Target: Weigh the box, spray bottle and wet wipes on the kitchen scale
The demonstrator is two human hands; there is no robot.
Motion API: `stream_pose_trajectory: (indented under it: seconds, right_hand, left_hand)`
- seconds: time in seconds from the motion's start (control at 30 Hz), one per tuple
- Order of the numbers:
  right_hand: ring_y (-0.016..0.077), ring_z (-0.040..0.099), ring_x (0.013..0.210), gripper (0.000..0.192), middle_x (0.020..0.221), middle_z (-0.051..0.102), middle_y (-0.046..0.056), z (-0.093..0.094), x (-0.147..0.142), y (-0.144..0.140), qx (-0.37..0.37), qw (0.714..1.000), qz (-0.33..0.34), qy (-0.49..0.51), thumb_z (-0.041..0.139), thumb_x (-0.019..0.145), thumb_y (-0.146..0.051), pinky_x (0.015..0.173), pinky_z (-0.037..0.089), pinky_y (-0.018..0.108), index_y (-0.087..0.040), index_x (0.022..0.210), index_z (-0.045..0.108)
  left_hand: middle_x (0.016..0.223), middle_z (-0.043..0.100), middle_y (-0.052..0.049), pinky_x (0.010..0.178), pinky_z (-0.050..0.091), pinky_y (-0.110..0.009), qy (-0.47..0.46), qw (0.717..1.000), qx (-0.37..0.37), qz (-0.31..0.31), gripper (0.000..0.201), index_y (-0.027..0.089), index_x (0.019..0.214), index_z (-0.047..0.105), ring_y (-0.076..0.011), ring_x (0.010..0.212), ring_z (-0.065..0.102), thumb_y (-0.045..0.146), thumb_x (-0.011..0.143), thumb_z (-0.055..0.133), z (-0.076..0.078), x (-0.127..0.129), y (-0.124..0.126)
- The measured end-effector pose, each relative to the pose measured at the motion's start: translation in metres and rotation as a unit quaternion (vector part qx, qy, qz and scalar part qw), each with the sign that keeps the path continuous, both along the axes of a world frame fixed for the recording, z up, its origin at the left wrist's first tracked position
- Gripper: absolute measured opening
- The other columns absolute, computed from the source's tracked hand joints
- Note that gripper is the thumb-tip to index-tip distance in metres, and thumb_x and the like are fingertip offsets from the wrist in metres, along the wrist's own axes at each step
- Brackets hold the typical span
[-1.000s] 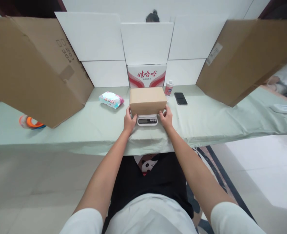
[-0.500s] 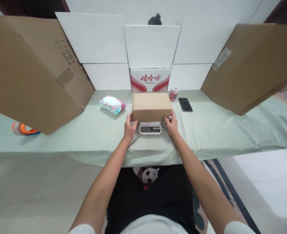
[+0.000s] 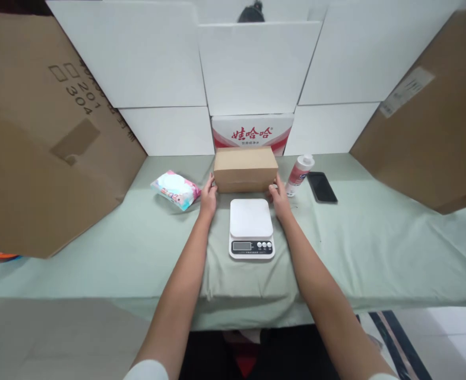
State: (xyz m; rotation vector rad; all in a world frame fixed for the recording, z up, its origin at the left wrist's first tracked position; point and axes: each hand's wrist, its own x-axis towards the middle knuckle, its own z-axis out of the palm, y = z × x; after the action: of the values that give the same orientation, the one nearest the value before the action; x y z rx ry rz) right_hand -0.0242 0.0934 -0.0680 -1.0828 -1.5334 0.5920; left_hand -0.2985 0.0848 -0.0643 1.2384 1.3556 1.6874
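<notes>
Between my two hands is a small brown cardboard box, gripped at its left and right ends. My left hand closes on the left end, thumb towards the front face. On the opposite end, my right hand grips near the lower front corner. Nearer to me lies a white digital kitchen scale with its flat platform bare and its display and buttons facing me. The box is beyond the scale, in front of a white and red printed carton. Whether its underside touches the cloth is hard to see.
A pack of wipes lies left of my left hand. To the right are a white and pink bottle and a black phone. Large cardboard panels flank the green tablecloth; white boards stand behind.
Both hands have carried the cardboard box off the scale and away from me towards the printed carton. The scale's platform is now exposed. The head view has shifted closer to the table.
</notes>
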Motion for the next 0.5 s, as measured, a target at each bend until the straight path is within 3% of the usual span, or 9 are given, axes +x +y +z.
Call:
stream_pose_trajectory:
  seconds: [0.17,0.27,0.4,0.5]
  right_hand:
    - [0.0188,0.066,0.084,0.071,0.138,0.062,0.014,-0.003,0.003,0.007,-0.086,0.993,0.027,0.069,0.052,0.099,-0.063,0.059,0.054,0.029,-0.030,0.161,0.047]
    - [0.0198,0.070,0.084,0.069,0.143,0.061,0.014,0.000,0.002,0.004,-0.102,0.989,0.031,0.098,0.054,0.098,-0.060,0.057,0.053,0.029,-0.031,0.160,0.048]
    - [0.0233,0.073,0.094,0.063,0.143,0.058,0.014,0.007,-0.001,-0.008,-0.045,0.992,-0.010,0.115,0.060,0.096,-0.055,0.072,0.061,0.036,-0.031,0.154,0.052]
    - [0.0261,0.074,0.104,0.054,0.135,0.061,0.014,0.010,-0.006,-0.016,0.003,0.993,-0.029,0.118,0.061,0.097,-0.053,0.087,0.062,0.042,-0.027,0.144,0.057]
  left_hand:
    - [0.153,0.063,-0.007,0.137,0.027,-0.054,0.027,1.000,0.000,-0.007,0.048,0.024,0.133,0.073,-0.0287,0.159,0.041,0.024,0.087,0.062,-0.009,-0.003,0.005]
    - [0.151,0.065,-0.007,0.135,0.031,-0.049,0.037,0.999,0.003,-0.012,0.050,0.024,0.139,0.069,-0.0274,0.155,0.047,0.025,0.090,0.062,-0.007,-0.001,0.000]
    - [0.140,0.070,-0.012,0.113,0.054,-0.044,0.065,0.996,0.004,0.060,0.048,0.022,0.140,0.067,-0.0264,0.126,0.068,0.028,0.092,0.062,0.000,0.002,-0.009]
    - [0.122,0.072,-0.011,0.093,0.060,-0.037,0.117,0.987,0.020,0.108,0.039,0.020,0.126,0.071,-0.0224,0.102,0.071,0.028,0.089,0.064,0.005,0.004,-0.014]
